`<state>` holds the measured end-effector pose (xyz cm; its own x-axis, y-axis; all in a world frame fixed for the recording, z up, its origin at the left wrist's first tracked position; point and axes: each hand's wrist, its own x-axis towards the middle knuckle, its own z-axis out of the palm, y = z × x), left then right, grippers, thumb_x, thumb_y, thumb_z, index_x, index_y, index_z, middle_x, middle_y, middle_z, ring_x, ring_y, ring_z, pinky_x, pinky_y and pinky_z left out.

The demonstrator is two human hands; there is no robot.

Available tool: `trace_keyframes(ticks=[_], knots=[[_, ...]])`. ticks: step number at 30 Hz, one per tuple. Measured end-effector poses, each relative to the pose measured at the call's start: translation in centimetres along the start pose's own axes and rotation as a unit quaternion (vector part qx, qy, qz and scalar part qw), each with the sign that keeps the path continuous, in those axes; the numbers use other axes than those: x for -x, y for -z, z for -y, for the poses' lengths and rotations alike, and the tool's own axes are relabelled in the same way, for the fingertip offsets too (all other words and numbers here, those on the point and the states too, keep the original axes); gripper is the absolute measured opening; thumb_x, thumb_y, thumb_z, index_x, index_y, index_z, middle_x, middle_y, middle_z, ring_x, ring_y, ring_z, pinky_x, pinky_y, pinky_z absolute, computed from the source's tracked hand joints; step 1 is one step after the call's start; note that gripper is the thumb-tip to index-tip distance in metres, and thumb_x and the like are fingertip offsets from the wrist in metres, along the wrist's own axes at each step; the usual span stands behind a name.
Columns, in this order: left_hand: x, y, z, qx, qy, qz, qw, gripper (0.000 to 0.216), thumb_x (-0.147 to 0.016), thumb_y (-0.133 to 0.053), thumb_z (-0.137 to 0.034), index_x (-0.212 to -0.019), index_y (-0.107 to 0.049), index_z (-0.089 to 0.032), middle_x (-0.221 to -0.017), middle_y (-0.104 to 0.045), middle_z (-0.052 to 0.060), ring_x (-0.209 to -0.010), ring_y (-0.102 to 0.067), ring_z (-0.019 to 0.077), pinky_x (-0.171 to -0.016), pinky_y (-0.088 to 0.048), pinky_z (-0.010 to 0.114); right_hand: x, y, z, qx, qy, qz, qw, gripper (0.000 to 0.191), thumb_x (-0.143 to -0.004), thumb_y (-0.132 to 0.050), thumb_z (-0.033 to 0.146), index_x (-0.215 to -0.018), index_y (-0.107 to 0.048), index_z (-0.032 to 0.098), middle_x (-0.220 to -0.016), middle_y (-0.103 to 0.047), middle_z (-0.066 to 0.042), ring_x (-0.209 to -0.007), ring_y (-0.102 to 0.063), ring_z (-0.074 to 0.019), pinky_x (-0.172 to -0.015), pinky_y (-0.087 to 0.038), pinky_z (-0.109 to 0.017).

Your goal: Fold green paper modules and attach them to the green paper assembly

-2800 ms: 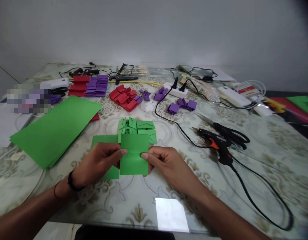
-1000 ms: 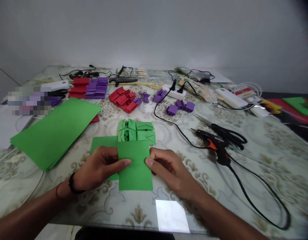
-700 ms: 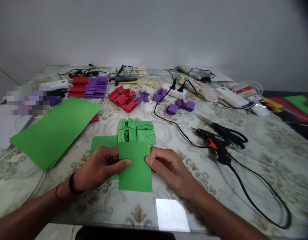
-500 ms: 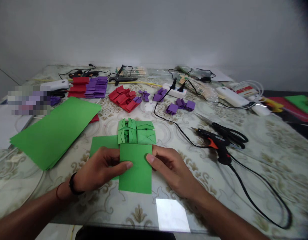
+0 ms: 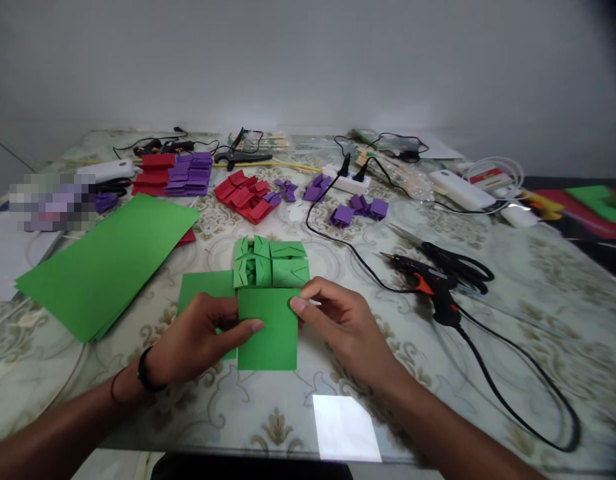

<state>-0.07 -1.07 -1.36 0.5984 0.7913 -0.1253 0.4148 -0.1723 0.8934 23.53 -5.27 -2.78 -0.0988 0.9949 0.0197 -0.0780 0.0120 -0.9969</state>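
Note:
Between my two hands is a green sheet of paper [image 5: 269, 347]. My left hand [image 5: 201, 337] pinches its left edge, thumb on top and the other fingers behind. At the upper right corner my right hand [image 5: 341, 323] grips the same sheet between thumb and fingers. Just beyond its top edge lie folded green paper pieces [image 5: 288, 270], set side by side. A second green paper [image 5: 203, 283] lies flat on the table, partly hidden by my left hand.
Left of me sits a stack of large green sheets [image 5: 113, 267]. Red folded papers [image 5: 243, 197] and purple folded papers [image 5: 343, 215] lie farther back. To the right are a black glue gun [image 5: 438, 293] with a looping cord, scissors [image 5: 453, 263] and a power strip [image 5: 348, 179].
The lower edge of the held sheet sits higher, and the sheet looks shorter. My right hand has shifted slightly, its fingers raised a little at the corner. My left hand keeps its pinch.

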Motion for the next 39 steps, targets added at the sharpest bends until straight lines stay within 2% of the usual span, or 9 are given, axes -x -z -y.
trace_keyframes(ticks=[10,17,22,25,28,31,33,35,39], knots=[[0.1,0.1,-0.6,-0.024,-0.002,0.021,0.999,0.050,-0.099,-0.062,-0.035,-0.057,-0.039,-0.019,-0.059,-0.028,-0.007,-0.056,-0.025,0.0085,-0.051,-0.022,0.024,0.1,0.2,0.2,0.029,0.004,0.012,0.999,0.039,-0.099,-0.076,0.054,-0.079,-0.062,0.023,-0.074,-0.057,0.002,-0.068,-0.056,-0.0161,-0.059,-0.043,-0.028],[0.2,0.0,-0.2,-0.012,0.014,0.050,0.999,0.048,-0.097,-0.066,-0.040,-0.057,-0.053,-0.017,-0.056,-0.040,-0.006,-0.055,-0.034,0.0096,-0.051,-0.027,0.023,0.1,0.4,0.2,0.068,0.007,0.036,0.997,0.034,-0.104,-0.066,0.046,-0.081,-0.062,0.022,-0.075,-0.057,0.001,-0.069,-0.055,-0.0162,-0.061,-0.039,-0.029],[-0.1,0.0,-0.7,0.019,0.009,0.108,0.994,0.040,-0.098,-0.066,-0.037,-0.065,-0.059,-0.016,-0.061,-0.044,-0.005,-0.058,-0.037,0.0105,-0.053,-0.030,0.023,0.1,0.3,0.5,0.100,0.013,0.053,0.993,0.033,-0.103,-0.061,0.038,-0.075,-0.059,0.021,-0.071,-0.052,0.002,-0.066,-0.047,-0.0150,-0.061,-0.034,-0.030],[-0.2,-0.1,-0.6,-0.003,-0.006,0.085,0.996,0.046,-0.099,-0.067,-0.040,-0.062,-0.052,-0.018,-0.061,-0.037,-0.006,-0.061,-0.034,0.0117,-0.054,-0.027,0.024,0.0,0.1,0.6,0.103,-0.004,0.084,0.991,0.030,-0.102,-0.061,0.037,-0.077,-0.059,0.021,-0.072,-0.053,0.002,-0.067,-0.049,-0.0151,-0.062,-0.037,-0.029],[-0.3,-0.2,-0.1,-0.019,-0.015,0.056,0.998,0.050,-0.102,-0.064,-0.044,-0.061,-0.051,-0.019,-0.061,-0.037,-0.006,-0.061,-0.034,0.0124,-0.054,-0.027,0.024,-0.1,-0.1,0.5,0.093,-0.024,0.077,0.992,0.026,-0.101,-0.065,0.039,-0.084,-0.062,0.021,-0.074,-0.055,0.002,-0.068,-0.051,-0.0151,-0.062,-0.039,-0.028],[-0.3,-0.5,0.2,-0.016,-0.015,0.049,0.999,0.044,-0.103,-0.063,-0.044,-0.067,-0.062,-0.018,-0.063,-0.048,-0.005,-0.062,-0.041,0.0131,-0.057,-0.033,0.024,-0.2,-0.2,0.3,0.082,-0.026,0.074,0.994,0.026,-0.101,-0.067,0.041,-0.084,-0.063,0.021,-0.073,-0.055,0.002,-0.067,-0.050,-0.0148,-0.062,-0.040,-0.027],[-0.3,-0.7,0.1,-0.010,-0.021,0.053,0.998,0.034,-0.103,-0.063,-0.040,-0.080,-0.072,-0.017,-0.070,-0.061,-0.003,-0.066,-0.049,0.0139,-0.062,-0.039,0.024,-0.1,-0.3,0.2,0.087,-0.029,0.092,0.992,0.026,-0.099,-0.069,0.039,-0.081,-0.063,0.021,-0.072,-0.056,0.002,-0.067,-0.052,-0.0149,-0.061,-0.041,-0.027],[-0.2,-0.9,0.0,-0.007,-0.027,0.051,0.998,0.030,-0.104,-0.062,-0.037,-0.086,-0.075,-0.017,-0.075,-0.066,-0.002,-0.069,-0.052,0.0143,-0.065,-0.041,0.025,0.0,-0.5,0.0,0.099,-0.035,0.111,0.988,0.023,-0.097,-0.072,0.034,-0.080,-0.064,0.021,-0.073,-0.060,0.002,-0.068,-0.055,-0.0153,-0.061,-0.042,-0.026],[-0.1,-1.0,0.0,-0.010,-0.033,0.024,0.999,0.042,-0.104,-0.061,-0.042,-0.071,-0.067,-0.017,-0.065,-0.059,-0.003,-0.062,-0.046,0.0134,-0.058,-0.036,0.025,0.0,-0.9,-0.3,0.095,-0.036,0.098,0.990,0.015,-0.095,-0.073,0.030,-0.084,-0.068,0.021,-0.075,-0.063,0.002,-0.070,-0.058,-0.0154,-0.064,-0.046,-0.027]])
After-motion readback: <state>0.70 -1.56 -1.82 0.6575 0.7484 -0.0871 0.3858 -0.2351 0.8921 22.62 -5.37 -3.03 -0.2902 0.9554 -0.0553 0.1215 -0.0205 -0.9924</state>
